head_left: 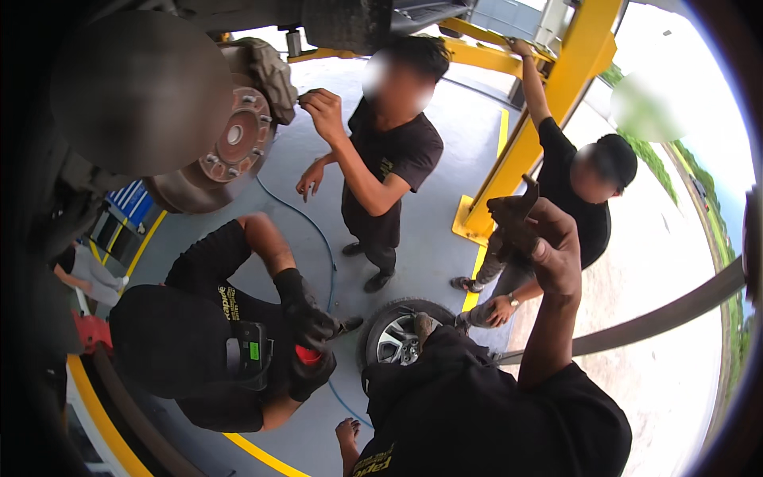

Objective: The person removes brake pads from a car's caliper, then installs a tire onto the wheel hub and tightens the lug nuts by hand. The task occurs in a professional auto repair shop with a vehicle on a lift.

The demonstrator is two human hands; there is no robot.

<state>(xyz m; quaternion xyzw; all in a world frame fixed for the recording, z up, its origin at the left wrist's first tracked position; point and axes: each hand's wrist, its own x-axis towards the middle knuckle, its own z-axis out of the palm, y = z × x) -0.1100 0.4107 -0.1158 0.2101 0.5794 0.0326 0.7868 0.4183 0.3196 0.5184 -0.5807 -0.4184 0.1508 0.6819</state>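
Observation:
My right hand (pixel 552 246) is raised at the right, its fingers and thumb closed round a dark brown, curved metal part (pixel 515 222) that looks like a worn brake pad. A thin curved end sticks up from it. Low down near the bottom edge is my left hand (pixel 347 432), small in view, with its fingers apart and nothing visible in them. Beyond it, a wheel with a tyre (pixel 368 350) lies on the floor, partly behind my dark clothing. At the upper left, a brake disc (pixel 179 189) with a caliper (pixel 274 79) hangs on the raised vehicle.
A person in black (pixel 393 151) reaches toward the caliper. Another in a cap and dark gloves (pixel 306 318) holds something red (pixel 307 355) at the left. A third crouches by the yellow lift post (pixel 548 119), one arm raised. A blue hose (pixel 318 234) crosses the grey floor.

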